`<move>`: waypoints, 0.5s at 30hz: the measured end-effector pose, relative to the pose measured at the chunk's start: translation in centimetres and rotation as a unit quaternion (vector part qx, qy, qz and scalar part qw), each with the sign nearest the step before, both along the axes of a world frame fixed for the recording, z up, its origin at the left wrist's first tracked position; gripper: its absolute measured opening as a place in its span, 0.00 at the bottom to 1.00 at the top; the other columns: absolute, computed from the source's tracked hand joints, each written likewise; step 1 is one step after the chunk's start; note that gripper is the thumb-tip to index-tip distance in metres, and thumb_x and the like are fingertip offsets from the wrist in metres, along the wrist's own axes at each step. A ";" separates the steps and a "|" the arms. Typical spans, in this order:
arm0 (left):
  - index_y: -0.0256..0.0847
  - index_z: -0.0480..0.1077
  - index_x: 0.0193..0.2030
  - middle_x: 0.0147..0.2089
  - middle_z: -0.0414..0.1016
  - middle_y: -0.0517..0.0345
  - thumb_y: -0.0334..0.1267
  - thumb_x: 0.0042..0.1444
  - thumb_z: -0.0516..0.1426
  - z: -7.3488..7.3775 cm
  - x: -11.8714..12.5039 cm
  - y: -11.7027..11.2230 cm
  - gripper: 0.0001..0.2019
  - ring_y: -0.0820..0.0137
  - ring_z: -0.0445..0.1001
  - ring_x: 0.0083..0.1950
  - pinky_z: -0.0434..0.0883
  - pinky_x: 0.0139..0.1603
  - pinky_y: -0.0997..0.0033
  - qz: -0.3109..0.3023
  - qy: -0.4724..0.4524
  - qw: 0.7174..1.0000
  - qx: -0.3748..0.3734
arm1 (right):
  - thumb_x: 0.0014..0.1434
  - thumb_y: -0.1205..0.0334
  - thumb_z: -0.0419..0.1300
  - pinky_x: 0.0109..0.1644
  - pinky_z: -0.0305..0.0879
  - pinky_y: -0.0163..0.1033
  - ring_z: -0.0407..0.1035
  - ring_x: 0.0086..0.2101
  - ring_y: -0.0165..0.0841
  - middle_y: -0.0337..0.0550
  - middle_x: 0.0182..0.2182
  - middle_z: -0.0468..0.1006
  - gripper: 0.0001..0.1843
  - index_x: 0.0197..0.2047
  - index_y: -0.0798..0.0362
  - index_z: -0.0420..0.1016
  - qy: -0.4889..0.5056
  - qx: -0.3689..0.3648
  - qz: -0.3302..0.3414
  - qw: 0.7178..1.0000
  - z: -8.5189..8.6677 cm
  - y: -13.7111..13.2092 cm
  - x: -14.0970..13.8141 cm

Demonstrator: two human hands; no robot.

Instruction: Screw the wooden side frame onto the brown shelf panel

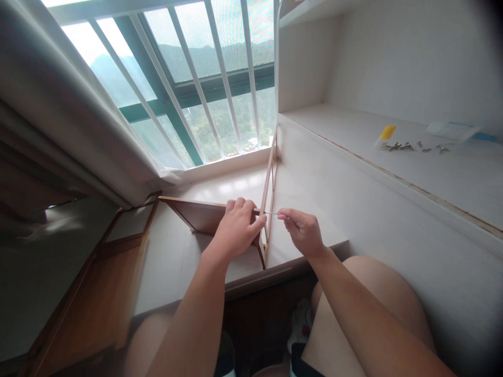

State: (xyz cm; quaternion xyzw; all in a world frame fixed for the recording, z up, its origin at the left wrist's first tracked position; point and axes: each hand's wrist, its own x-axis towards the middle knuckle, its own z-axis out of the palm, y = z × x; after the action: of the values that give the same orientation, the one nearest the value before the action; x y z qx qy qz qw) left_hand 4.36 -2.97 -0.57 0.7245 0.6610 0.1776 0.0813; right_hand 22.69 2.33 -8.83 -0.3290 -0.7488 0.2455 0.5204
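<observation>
My left hand (238,228) is closed over the near top corner of a brown wooden panel (208,214), which stands tilted on the white ledge. Right where that corner ends, a narrow slatted wooden frame (269,183) meets it and runs back toward the window. Between the fingertips of my right hand (302,228) is a thin silver rod, apparently a hex key (272,213). Its far end touches the frame beside my left thumb. My fingers hide the joint itself, so I cannot tell how the tip is seated.
Several small metal screws (408,146), a yellow-and-clear piece (387,133) and a clear plastic bag (451,131) lie on the white shelf (353,120) at right. A barred window (204,78) is ahead, a curtain (78,99) at left. The ledge's front edge (243,283) is close to my knees.
</observation>
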 end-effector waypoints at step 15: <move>0.44 0.65 0.39 0.45 0.66 0.53 0.52 0.63 0.46 0.1 0.1 -0.3 0.15 0.58 0.60 0.52 0.63 0.55 0.57 0.002 -0.003 1.000 0.001 | 0.65 0.50 0.55 0.24 0.56 0.35 0.59 0.18 0.28 0.34 0.15 0.65 0.19 0.29 0.54 0.74 0.077 -0.168 0.061 0.981 0.5 -0.6 -0.7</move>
State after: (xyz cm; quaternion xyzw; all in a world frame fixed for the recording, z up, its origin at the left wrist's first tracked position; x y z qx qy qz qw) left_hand 4.50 -3.29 -0.45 0.7228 0.6618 0.1808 0.0824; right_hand 22.04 1.69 -8.35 -0.3457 -0.6733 0.4232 0.4980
